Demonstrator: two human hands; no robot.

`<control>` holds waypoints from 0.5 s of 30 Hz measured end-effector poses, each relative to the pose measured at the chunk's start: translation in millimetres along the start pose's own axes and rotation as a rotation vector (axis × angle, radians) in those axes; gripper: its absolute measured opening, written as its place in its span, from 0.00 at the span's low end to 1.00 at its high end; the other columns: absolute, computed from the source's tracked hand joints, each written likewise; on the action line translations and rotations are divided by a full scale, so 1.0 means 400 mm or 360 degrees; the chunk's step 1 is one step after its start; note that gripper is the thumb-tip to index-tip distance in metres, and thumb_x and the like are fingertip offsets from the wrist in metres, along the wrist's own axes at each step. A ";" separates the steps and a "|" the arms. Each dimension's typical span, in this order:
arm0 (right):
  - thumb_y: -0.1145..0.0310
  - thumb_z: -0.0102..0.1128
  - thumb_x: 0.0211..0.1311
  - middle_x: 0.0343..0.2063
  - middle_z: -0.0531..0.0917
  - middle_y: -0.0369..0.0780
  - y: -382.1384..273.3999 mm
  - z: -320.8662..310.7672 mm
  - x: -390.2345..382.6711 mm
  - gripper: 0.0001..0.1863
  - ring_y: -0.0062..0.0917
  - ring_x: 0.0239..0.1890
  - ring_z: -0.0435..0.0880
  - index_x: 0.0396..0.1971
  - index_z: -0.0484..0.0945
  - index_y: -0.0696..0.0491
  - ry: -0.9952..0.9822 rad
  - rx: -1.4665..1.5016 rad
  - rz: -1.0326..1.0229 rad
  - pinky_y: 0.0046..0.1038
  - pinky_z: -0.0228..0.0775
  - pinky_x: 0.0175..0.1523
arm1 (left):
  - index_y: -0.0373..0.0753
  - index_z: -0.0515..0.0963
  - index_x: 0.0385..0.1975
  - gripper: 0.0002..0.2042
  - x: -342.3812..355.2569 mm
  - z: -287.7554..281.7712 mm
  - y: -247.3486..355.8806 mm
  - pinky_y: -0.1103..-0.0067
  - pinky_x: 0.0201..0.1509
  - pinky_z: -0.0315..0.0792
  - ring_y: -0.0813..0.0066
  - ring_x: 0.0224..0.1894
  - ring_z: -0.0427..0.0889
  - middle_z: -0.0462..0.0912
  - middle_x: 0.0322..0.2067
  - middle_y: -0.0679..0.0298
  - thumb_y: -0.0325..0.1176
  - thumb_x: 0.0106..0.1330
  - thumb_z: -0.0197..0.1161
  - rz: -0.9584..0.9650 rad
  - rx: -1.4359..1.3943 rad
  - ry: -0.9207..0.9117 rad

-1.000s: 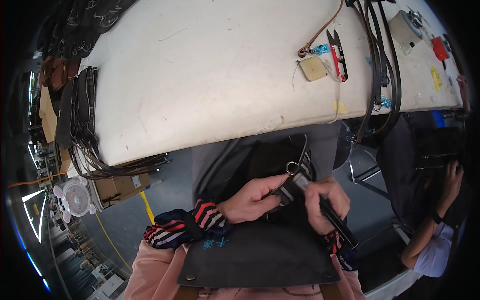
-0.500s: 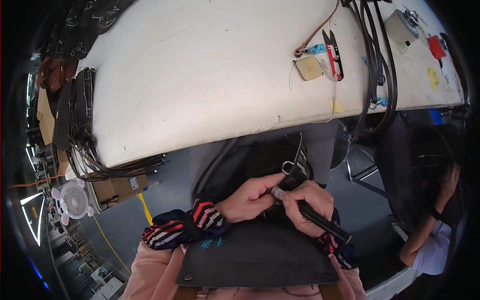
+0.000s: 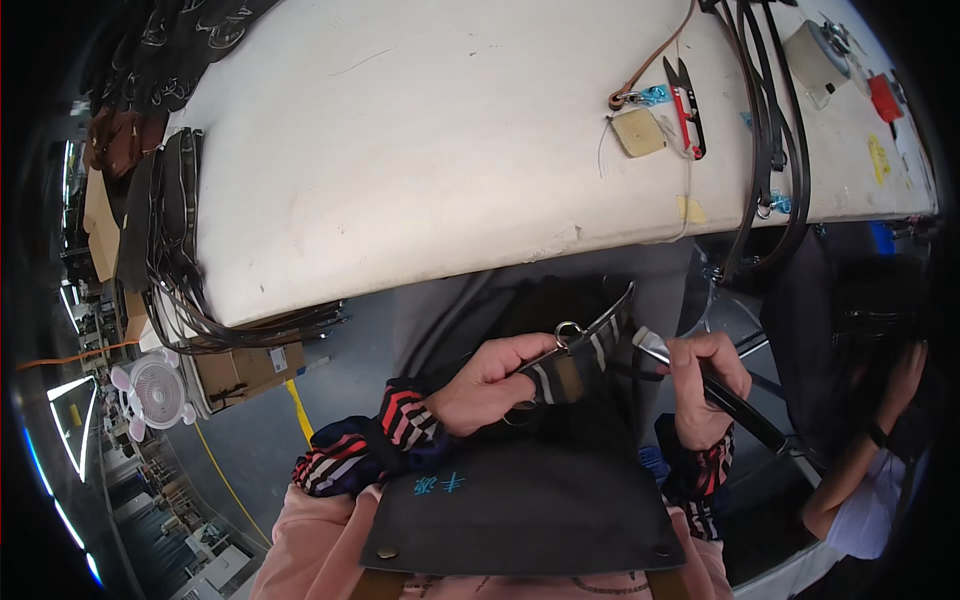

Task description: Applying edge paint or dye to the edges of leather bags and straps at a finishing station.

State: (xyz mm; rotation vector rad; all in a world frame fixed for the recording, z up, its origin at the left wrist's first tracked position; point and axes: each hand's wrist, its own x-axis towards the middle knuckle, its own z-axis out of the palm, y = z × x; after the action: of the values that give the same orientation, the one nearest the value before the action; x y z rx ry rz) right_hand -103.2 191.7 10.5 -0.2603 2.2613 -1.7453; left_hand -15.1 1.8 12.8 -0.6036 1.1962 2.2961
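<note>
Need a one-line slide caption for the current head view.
Left hand grips a dark striped piece with a metal ring; right hand holds a black-handled tool beside it.

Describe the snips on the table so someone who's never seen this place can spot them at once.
Find the large white table, then the black straps hanging over its near edge, toward the right. Just left of those straps lie the snips, beside a pale yellow block. Pointed dark blades and red-and-black handles set them apart from both neighbours.
</note>
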 end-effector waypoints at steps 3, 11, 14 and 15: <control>0.74 0.59 0.52 0.14 0.76 0.35 0.004 0.020 -0.004 0.05 0.12 0.17 0.71 0.22 0.74 0.58 -0.0127 0.0118 -0.0115 0.15 0.61 0.23 | 0.33 0.69 0.45 0.13 -0.010 -0.011 0.009 0.90 0.33 0.62 0.91 0.29 0.65 0.70 0.27 0.74 0.23 0.60 0.50 -0.0034 0.0129 -0.0060; 0.75 0.60 0.51 0.14 0.75 0.36 0.011 0.047 -0.020 0.05 0.13 0.17 0.71 0.21 0.73 0.58 -0.0178 0.0124 -0.0090 0.17 0.60 0.21 | 0.32 0.72 0.43 0.13 -0.010 -0.030 -0.028 0.90 0.29 0.57 0.93 0.27 0.60 0.69 0.26 0.75 0.33 0.66 0.50 0.0135 0.0458 0.0002; 0.78 0.61 0.45 0.12 0.72 0.39 0.017 0.081 -0.022 0.07 0.25 0.14 0.71 0.16 0.72 0.57 -0.0281 0.0118 -0.0399 0.23 0.60 0.20 | 0.31 0.73 0.42 0.12 -0.007 -0.036 -0.044 0.90 0.29 0.57 0.92 0.27 0.59 0.68 0.25 0.76 0.32 0.66 0.49 0.0152 0.0375 0.0025; 0.78 0.61 0.45 0.12 0.72 0.39 0.022 0.082 -0.020 0.06 0.25 0.14 0.71 0.17 0.72 0.57 -0.0250 0.0019 -0.0349 0.23 0.60 0.20 | 0.31 0.72 0.44 0.13 -0.006 -0.041 -0.047 0.90 0.29 0.57 0.92 0.27 0.59 0.67 0.25 0.76 0.32 0.66 0.49 0.0146 0.0340 0.0023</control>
State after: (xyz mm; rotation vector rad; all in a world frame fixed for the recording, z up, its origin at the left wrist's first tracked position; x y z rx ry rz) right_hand -84.9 166.5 -5.0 -0.6409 2.1777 -1.7714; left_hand 0.7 -2.8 -6.1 -0.4971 1.4800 2.2014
